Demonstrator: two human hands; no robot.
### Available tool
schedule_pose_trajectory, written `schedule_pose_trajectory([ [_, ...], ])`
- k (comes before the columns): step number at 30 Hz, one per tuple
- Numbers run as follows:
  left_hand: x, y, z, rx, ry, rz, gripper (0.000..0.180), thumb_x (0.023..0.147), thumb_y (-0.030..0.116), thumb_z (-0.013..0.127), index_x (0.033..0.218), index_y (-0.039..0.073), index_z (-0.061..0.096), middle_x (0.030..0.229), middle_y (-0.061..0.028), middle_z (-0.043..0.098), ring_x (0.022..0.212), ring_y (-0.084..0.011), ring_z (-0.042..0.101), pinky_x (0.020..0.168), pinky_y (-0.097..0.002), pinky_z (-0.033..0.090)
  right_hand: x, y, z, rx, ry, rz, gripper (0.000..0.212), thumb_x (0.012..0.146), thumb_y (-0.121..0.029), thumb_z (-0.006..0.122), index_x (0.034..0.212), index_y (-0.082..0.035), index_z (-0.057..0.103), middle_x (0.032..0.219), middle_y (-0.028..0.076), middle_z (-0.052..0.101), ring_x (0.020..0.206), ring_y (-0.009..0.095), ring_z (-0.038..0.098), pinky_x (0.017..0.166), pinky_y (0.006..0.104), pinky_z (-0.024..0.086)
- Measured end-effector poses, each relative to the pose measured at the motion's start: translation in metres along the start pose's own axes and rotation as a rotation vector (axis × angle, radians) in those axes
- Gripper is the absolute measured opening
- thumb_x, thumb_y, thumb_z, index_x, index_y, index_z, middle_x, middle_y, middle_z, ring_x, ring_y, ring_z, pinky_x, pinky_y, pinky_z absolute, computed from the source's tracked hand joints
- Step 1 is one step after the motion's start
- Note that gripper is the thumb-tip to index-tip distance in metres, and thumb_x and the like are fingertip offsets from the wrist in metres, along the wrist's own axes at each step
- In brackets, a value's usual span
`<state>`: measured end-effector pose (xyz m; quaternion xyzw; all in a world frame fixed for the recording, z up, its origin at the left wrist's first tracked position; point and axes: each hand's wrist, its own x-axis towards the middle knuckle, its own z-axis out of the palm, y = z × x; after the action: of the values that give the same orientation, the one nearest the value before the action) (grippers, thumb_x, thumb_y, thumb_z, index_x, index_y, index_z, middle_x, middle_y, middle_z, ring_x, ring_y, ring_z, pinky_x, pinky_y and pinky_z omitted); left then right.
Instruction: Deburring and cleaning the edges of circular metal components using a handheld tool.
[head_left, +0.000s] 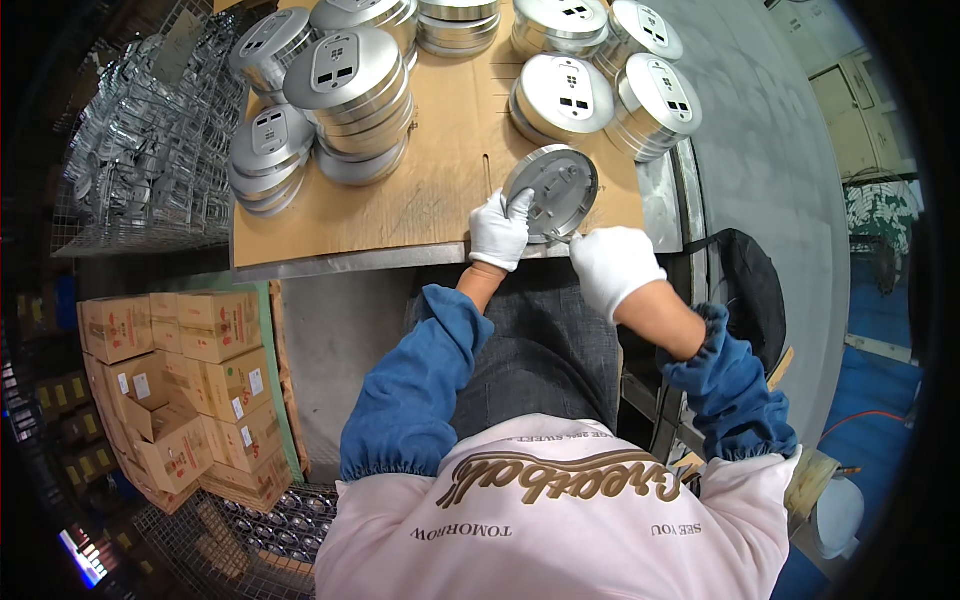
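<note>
My left hand [499,230], in a white glove, grips a round grey metal cover [562,190] by its left side, thumb over the rim. The cover is tilted up at the front edge of the table, its hollow inner side with raised bosses and openings facing me. My right hand [612,268], also gloved in white, is closed beside the cover's lower right rim. From its fingers a thin metal tool [556,237] reaches to the lower rim; the glove hides the rest, and I cannot make out its kind.
Stacks of similar round metal covers [350,75] stand on the brown cardboard sheet [450,165] at the back left, with more stacks [567,95] at the back right. Wire baskets of metal parts [150,140] are at far left. Cardboard boxes [225,325] are piled below left; a black bag [750,290] hangs at right.
</note>
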<state>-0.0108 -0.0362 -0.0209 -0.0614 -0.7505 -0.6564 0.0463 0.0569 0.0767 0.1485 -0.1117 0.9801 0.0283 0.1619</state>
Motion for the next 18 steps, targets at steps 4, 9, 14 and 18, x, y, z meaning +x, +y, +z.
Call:
schedule_pose_trajectory([
  [4, 0.0, 0.011, 0.001, 0.088, 0.029, -0.031, 0.03, 0.085, 0.029, 0.064, 0.079, 0.0, 0.061, 0.066, -0.018, 0.063, 0.062, -0.0334, 0.063, 0.055, -0.0378, 0.047, -0.024, -0.021, 0.045, -0.099, 0.108, 0.131, 0.026, 0.077, -0.008, 0.054, 0.101, 0.001, 0.059, 0.064, 0.011, 0.055, 0.057, 0.023, 0.062, 0.045, 0.0344, 0.049],
  [9, -0.001, 0.016, 0.0, 0.113, 0.066, -0.098, 0.032, 0.085, 0.031, 0.063, 0.079, -0.001, 0.061, 0.066, -0.0183, 0.063, 0.062, -0.0343, 0.063, 0.056, -0.038, 0.047, -0.041, -0.024, 0.101, -0.172, 0.257, 0.197, 0.044, 0.078, -0.01, 0.051, 0.122, 0.0, 0.05, 0.069, 0.005, 0.046, 0.048, 0.017, 0.052, 0.039, 0.0339, 0.045],
  [14, -0.003, 0.01, -0.004, 0.105, 0.036, -0.098, 0.031, 0.086, 0.03, 0.063, 0.084, -0.001, 0.062, 0.07, -0.0169, 0.064, 0.065, -0.0319, 0.064, 0.059, -0.036, 0.048, -0.04, 0.001, 0.073, 0.089, 0.201, 0.234, 0.05, 0.073, -0.007, 0.053, 0.123, -0.013, 0.049, 0.077, 0.009, 0.055, 0.063, 0.027, 0.061, 0.051, 0.0398, 0.047],
  [18, -0.009, 0.009, -0.005, -0.027, 0.04, 0.017, 0.028, 0.086, 0.027, 0.064, 0.088, -0.001, 0.063, 0.073, -0.0151, 0.066, 0.065, -0.0271, 0.065, 0.059, -0.034, 0.048, -0.035, 0.014, 0.046, 0.063, 0.159, 0.134, 0.035, 0.075, -0.007, 0.052, 0.11, -0.013, 0.057, 0.073, 0.009, 0.057, 0.065, 0.028, 0.061, 0.054, 0.0394, 0.047],
])
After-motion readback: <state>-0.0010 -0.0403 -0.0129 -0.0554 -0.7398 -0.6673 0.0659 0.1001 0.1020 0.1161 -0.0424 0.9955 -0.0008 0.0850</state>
